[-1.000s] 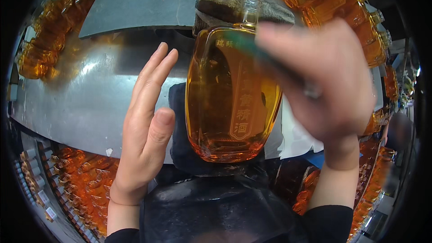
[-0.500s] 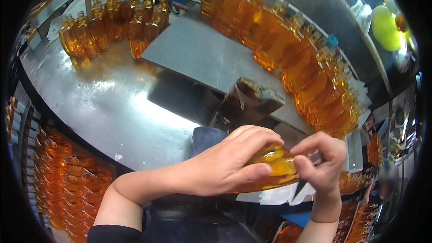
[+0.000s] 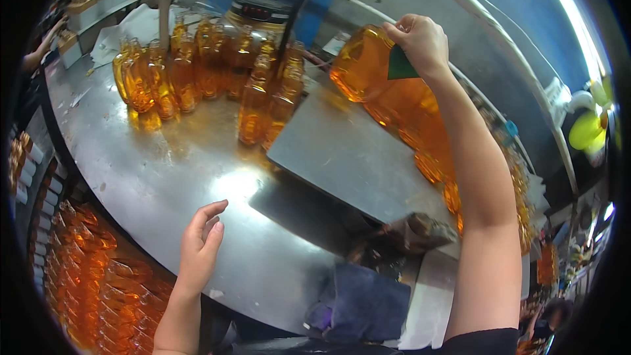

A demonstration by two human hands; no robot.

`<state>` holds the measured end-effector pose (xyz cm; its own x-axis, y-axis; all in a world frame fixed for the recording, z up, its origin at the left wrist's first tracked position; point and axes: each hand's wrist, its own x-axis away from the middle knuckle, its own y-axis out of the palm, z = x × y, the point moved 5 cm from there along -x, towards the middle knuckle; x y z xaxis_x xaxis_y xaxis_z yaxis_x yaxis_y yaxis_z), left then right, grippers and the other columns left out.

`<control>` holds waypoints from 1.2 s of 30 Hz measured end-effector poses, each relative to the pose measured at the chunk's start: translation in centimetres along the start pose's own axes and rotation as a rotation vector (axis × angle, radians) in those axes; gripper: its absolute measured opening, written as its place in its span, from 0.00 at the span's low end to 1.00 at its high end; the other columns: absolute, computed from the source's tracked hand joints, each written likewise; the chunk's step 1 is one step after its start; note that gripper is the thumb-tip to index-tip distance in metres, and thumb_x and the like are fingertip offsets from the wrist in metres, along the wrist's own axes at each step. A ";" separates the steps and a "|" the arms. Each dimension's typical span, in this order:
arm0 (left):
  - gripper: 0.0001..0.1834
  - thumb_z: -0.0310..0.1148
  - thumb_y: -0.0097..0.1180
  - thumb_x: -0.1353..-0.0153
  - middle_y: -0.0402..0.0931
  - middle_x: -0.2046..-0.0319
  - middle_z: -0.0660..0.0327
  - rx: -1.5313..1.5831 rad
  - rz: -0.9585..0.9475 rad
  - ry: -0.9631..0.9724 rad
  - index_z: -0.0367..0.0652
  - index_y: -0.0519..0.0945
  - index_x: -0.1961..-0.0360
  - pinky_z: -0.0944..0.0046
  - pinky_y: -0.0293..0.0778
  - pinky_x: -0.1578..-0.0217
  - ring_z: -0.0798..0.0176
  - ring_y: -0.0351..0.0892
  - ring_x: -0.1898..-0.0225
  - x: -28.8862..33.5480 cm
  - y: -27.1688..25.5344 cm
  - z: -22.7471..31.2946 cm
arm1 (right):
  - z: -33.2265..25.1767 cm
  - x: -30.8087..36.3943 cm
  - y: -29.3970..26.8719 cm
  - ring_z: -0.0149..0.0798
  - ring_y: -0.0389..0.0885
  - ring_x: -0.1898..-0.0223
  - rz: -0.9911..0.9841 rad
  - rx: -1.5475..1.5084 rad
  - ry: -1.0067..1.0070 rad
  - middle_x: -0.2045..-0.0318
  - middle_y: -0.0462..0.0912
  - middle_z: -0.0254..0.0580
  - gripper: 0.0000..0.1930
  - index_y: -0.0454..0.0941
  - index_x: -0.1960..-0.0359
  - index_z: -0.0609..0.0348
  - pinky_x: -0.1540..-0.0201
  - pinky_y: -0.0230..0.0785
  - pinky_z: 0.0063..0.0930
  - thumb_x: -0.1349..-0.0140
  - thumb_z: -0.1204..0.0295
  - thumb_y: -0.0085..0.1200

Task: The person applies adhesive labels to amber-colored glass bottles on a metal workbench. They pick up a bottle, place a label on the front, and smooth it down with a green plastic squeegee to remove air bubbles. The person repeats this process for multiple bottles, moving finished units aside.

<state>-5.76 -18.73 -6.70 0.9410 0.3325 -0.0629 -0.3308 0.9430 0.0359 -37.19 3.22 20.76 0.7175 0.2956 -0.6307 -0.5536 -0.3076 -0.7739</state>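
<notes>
My right hand point(image 3: 420, 43) is stretched far out and grips a flat amber bottle point(image 3: 363, 66) by its upper end, together with a small dark green piece. The bottle hangs at the start of a row of like amber bottles point(image 3: 427, 138) lying along the right of a raised steel plate point(image 3: 348, 158). My left hand point(image 3: 200, 246) hovers open over the near part of the round steel table point(image 3: 164, 184), fingers apart, holding nothing.
Several upright amber bottles point(image 3: 197, 79) stand grouped at the table's far side. Crates of amber bottles point(image 3: 85, 276) sit low on the left. A dark blue cloth point(image 3: 368, 306) and a brown object point(image 3: 420, 233) lie near me. Another person's hand point(image 3: 43, 46) shows far left.
Both hands were together on the bottle close to me; now my right hand has carried it far out to the bottle row and my left hand has let go and dropped back.
</notes>
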 end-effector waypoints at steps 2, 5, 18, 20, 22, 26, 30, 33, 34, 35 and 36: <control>0.20 0.27 0.48 0.34 0.73 0.42 0.50 -0.146 0.048 0.037 0.33 0.72 0.41 0.57 0.64 0.37 0.55 0.71 0.39 -1.9 -1.9 -0.7 | -0.1 -2.3 3.9 0.46 0.86 0.66 -0.051 0.080 0.014 0.71 0.86 0.47 0.23 0.87 0.66 0.57 0.59 0.76 0.38 0.45 0.48 0.62; 0.25 0.28 0.51 0.36 0.70 0.39 0.47 -0.373 0.028 0.109 0.38 0.70 0.37 0.56 0.62 0.35 0.49 0.69 0.37 -6.2 -3.0 -1.0 | 1.2 -4.5 7.0 0.51 0.85 0.60 -0.204 0.124 0.028 0.66 0.87 0.49 0.25 0.87 0.64 0.56 0.55 0.75 0.41 0.46 0.45 0.63; 0.33 0.36 0.68 0.55 0.80 0.55 0.43 -0.439 0.474 0.276 0.34 0.73 0.48 0.50 0.75 0.51 0.42 0.80 0.53 -20.5 -0.5 -2.8 | -3.9 17.8 -5.9 0.20 0.68 0.82 -0.589 -0.723 0.099 0.75 0.78 0.32 0.13 0.80 0.54 0.68 0.80 0.59 0.16 0.38 0.74 0.54; 0.35 0.37 0.69 0.56 0.81 0.57 0.43 -0.425 0.345 0.173 0.35 0.73 0.45 0.49 0.74 0.51 0.42 0.80 0.54 -17.2 -0.1 -1.5 | -0.6 23.6 -9.2 0.19 0.66 0.87 -0.669 -0.819 0.247 0.83 0.75 0.31 0.15 0.81 0.58 0.70 0.84 0.54 0.13 0.34 0.67 0.54; 0.34 0.37 0.70 0.53 0.82 0.59 0.47 -0.285 0.350 0.262 0.36 0.73 0.45 0.53 0.75 0.52 0.48 0.82 0.55 -13.1 -1.0 -2.3 | 4.5 29.3 -11.3 0.20 0.59 0.92 -0.555 -0.942 0.317 0.94 0.65 0.26 0.35 0.82 0.61 0.64 0.86 0.50 0.13 0.31 0.39 0.41; 0.19 0.29 0.65 0.43 0.75 0.63 0.63 0.228 0.183 0.179 0.39 0.74 0.52 0.64 0.74 0.56 0.66 0.76 0.61 -2.9 -2.9 -3.5 | 12.3 39.3 -13.3 0.21 0.63 0.84 -0.129 -1.166 1.221 0.83 0.67 0.25 0.31 0.75 0.53 0.56 0.82 0.54 0.12 0.30 0.39 0.37; 0.22 0.44 0.54 0.34 0.77 0.57 0.54 0.404 -0.013 -0.062 0.35 0.72 0.48 0.55 0.78 0.50 0.54 0.82 0.54 2.6 -0.5 -0.6 | 15.5 46.5 -17.0 0.23 0.70 0.76 0.193 -1.237 1.385 0.77 0.69 0.27 0.23 0.73 0.60 0.51 0.82 0.54 0.15 0.29 0.43 0.41; 0.28 0.50 0.48 0.30 0.77 0.52 0.50 0.527 -0.275 -0.071 0.34 0.71 0.44 0.50 0.78 0.46 0.46 0.80 0.47 4.4 7.3 2.3 | 18.7 55.9 -19.1 0.24 0.68 0.81 -0.051 -1.119 1.188 0.82 0.70 0.28 0.22 0.74 0.67 0.56 0.80 0.56 0.17 0.27 0.50 0.43; 0.28 0.50 0.46 0.29 0.76 0.48 0.49 0.553 -0.334 -0.118 0.34 0.70 0.43 0.50 0.78 0.46 0.46 0.80 0.47 4.4 10.1 3.4 | 18.7 58.0 -20.0 0.24 0.67 0.82 -0.201 -1.002 1.153 0.84 0.70 0.29 0.21 0.76 0.69 0.58 0.79 0.57 0.17 0.27 0.53 0.43; 0.28 0.49 0.45 0.29 0.74 0.47 0.48 0.530 -0.387 -0.148 0.33 0.70 0.42 0.50 0.77 0.46 0.45 0.79 0.47 4.7 12.7 4.6 | 17.5 59.0 -20.5 0.23 0.68 0.83 -0.246 -0.860 1.128 0.85 0.71 0.28 0.19 0.79 0.70 0.59 0.78 0.59 0.18 0.28 0.57 0.45; 0.29 0.49 0.44 0.28 0.73 0.45 0.46 0.508 -0.434 -0.170 0.33 0.69 0.41 0.50 0.77 0.46 0.45 0.79 0.47 4.8 15.3 5.5 | 15.6 59.2 -20.3 0.23 0.69 0.83 -0.296 -0.722 1.096 0.86 0.71 0.28 0.18 0.81 0.71 0.59 0.77 0.61 0.20 0.29 0.61 0.47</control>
<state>-5.85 -2.80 -0.92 0.9926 -0.1195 -0.0212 0.1136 0.8535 0.5085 9.92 41.11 -1.79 0.9243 -0.3328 0.1866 -0.2190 -0.8632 -0.4549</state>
